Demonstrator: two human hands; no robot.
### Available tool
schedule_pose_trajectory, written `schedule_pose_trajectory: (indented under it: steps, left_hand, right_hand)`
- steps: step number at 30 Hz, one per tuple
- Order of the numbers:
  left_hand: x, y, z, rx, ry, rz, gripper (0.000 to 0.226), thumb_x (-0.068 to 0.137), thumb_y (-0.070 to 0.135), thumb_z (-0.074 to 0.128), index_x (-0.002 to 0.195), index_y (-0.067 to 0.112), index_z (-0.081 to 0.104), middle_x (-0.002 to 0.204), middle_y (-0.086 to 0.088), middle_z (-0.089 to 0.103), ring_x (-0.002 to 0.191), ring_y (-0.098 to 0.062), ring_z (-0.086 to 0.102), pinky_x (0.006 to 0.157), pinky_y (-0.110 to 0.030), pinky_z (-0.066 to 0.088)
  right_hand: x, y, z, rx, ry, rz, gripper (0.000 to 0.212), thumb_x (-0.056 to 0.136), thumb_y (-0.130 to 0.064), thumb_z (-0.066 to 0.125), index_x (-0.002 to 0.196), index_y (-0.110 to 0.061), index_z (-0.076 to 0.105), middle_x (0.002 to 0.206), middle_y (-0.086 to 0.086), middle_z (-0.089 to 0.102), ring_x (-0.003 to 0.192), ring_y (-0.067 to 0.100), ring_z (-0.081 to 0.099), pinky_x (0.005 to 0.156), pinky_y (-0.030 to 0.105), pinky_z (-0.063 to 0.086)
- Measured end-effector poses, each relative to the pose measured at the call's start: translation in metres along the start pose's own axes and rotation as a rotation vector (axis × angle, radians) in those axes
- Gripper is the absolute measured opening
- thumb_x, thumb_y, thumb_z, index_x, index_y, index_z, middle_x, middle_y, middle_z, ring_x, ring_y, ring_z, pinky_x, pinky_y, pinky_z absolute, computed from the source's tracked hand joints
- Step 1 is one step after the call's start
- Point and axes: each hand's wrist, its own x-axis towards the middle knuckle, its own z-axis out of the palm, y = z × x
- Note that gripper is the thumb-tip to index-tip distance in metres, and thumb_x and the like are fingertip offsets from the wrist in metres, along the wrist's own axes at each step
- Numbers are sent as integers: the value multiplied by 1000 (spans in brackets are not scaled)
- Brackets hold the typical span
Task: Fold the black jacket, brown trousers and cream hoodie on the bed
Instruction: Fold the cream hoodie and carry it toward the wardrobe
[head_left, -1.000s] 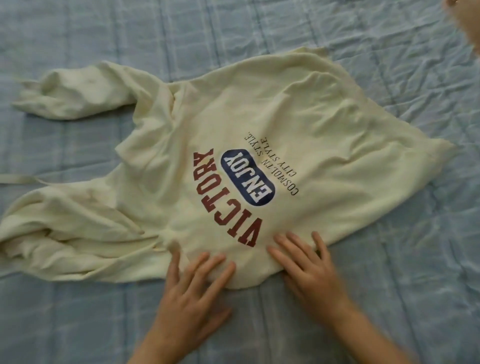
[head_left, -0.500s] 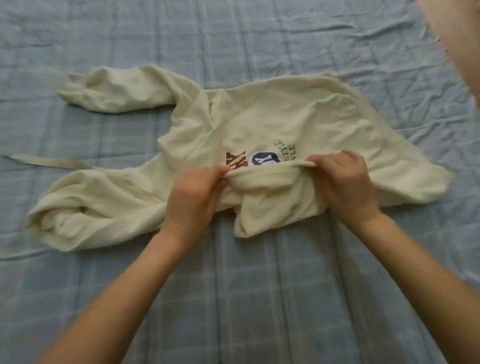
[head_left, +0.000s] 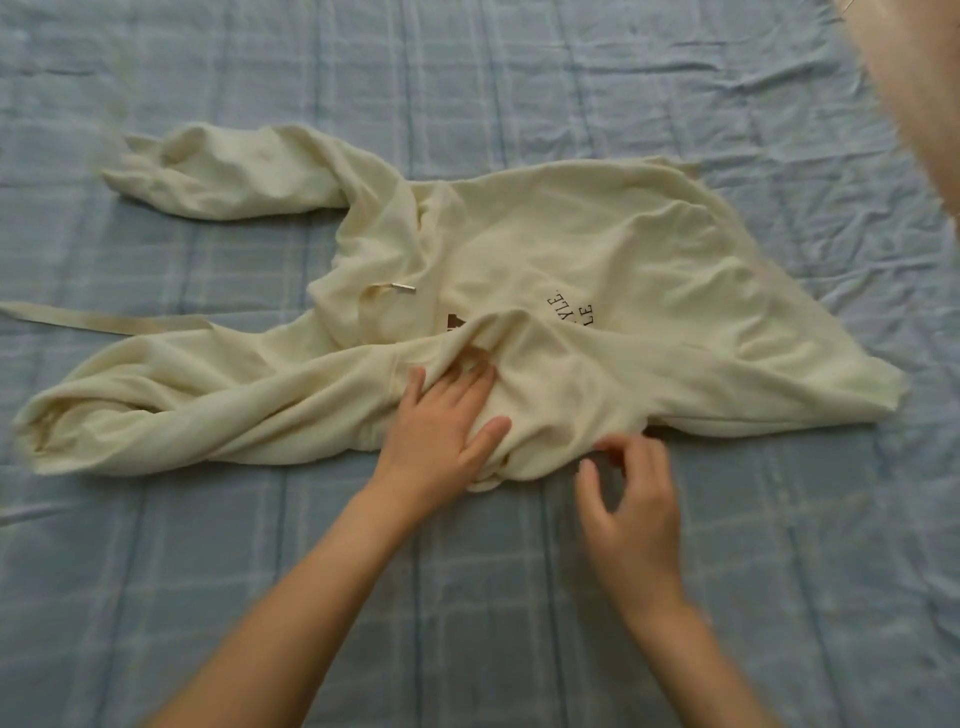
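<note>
— Cream hoodie lies on the blue bed; left hand presses flat on the folded edge, fingers spread. How to do it well?

— Keep that palm firm; right hand hovers just beside the hem, fingers loosely curled, holding nothing; I think it should smooth outward from the left fingertips.

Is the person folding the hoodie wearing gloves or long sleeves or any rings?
No gloves and no sleeves show. The left hand and right hand are bare, and both forearms are bare all the way to the picture's bottom edge. No ring, watch or bracelet is visible, though the right hand looks slightly blurred.
</note>
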Motion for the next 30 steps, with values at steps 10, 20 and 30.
schedule_pose_trajectory:
  steps: [10, 20, 30]
  left_hand:
    - [-77, 23, 39, -651, 365, -339, 34, 84, 24, 76, 114, 16, 63, 111, 0, 64, 105, -19, 60, 91, -26, 45]
    - [-97, 65, -19, -1298, 316, -398, 21, 100, 14, 47, 98, -1, 62, 94, -22, 67, 90, -23, 62, 89, -42, 51]
    - [-191, 133, -21, -2031, -292, -795, 23, 79, 12, 60, 84, -5, 75, 84, -24, 72, 60, -29, 71, 52, -37, 58]
  right_hand:
    - [-13, -4, 41, 515, 14, 473, 31, 83, 3, 73, 105, -11, 56, 102, 7, 69, 94, 8, 65, 86, 23, 49]
    - [-17, -35, -34, 705, 128, 297, 24, 95, 6, 57, 99, -16, 50, 85, 13, 57, 77, 10, 61, 74, 20, 52]
    - [-55, -36, -142, 251, 51, 218, 9, 87, -20, 67, 89, -25, 73, 77, 0, 69, 67, 15, 66, 64, 29, 52]
